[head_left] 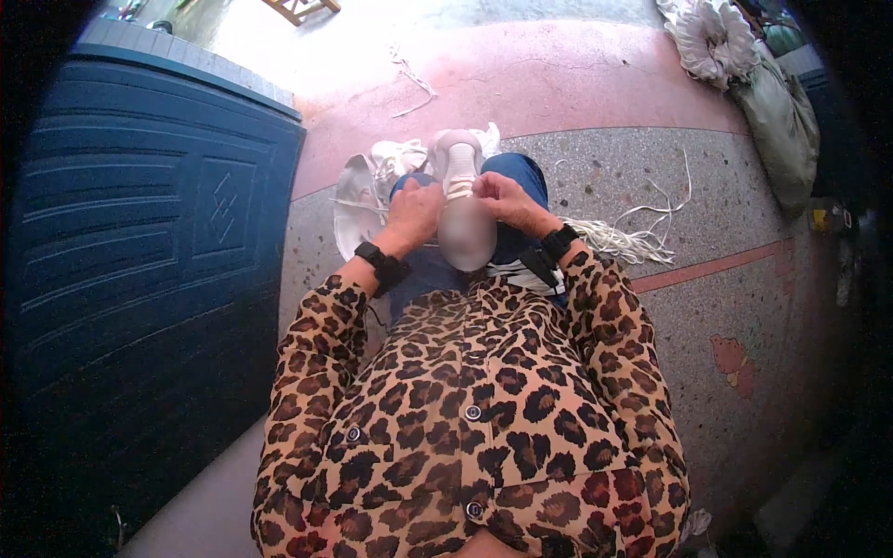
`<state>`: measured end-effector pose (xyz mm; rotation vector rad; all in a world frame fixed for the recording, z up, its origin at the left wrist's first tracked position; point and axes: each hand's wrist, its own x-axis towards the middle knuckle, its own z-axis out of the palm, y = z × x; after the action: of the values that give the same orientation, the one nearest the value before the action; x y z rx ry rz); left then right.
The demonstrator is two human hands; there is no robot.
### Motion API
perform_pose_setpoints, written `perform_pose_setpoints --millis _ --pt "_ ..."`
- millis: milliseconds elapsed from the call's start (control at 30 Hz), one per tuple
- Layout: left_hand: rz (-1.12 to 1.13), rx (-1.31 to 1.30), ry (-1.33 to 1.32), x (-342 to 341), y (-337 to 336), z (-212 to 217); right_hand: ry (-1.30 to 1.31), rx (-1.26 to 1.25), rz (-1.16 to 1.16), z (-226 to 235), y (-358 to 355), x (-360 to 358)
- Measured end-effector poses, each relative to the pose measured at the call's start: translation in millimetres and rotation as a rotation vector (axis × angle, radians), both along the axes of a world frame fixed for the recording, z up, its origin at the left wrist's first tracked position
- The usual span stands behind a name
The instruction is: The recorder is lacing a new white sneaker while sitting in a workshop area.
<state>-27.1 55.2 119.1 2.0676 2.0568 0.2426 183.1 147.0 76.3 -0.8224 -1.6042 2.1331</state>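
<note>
A pale sneaker (458, 156) sits between my knees, its toe pointing away from me. White shoelace (459, 189) crosses its front, while a blurred round patch covers the part nearest me. On the right side of the shoe, my right hand (513, 203) has its thumb and fingers pinched at the lace. My left hand (415, 216) is at the shoe's left side with its fingers curled closed; what they grip is hidden. More white shoes (357, 200) lie on the floor beyond and left of my left hand.
A bundle of white laces (625, 242) lies right of my knee, and a loose lace (417, 93) farther ahead. A blue panelled door (149, 186) stands at left. Full sacks (777, 126) lean at the far right. Part of a wooden stool (302, 9) shows at the top.
</note>
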Motion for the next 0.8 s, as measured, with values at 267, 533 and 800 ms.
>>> perform_pose_setpoints --millis 267,533,800 --pt "-0.405 0.017 0.149 -7 6 33 -0.117 0.223 0.047 8 3 3" --pt "-0.691 0.283 0.403 -77 -33 51 -0.367 0.991 -0.001 30 -11 -3" --pt "-0.147 0.364 0.17 -52 -40 18 -0.573 0.94 0.09 29 -6 18"
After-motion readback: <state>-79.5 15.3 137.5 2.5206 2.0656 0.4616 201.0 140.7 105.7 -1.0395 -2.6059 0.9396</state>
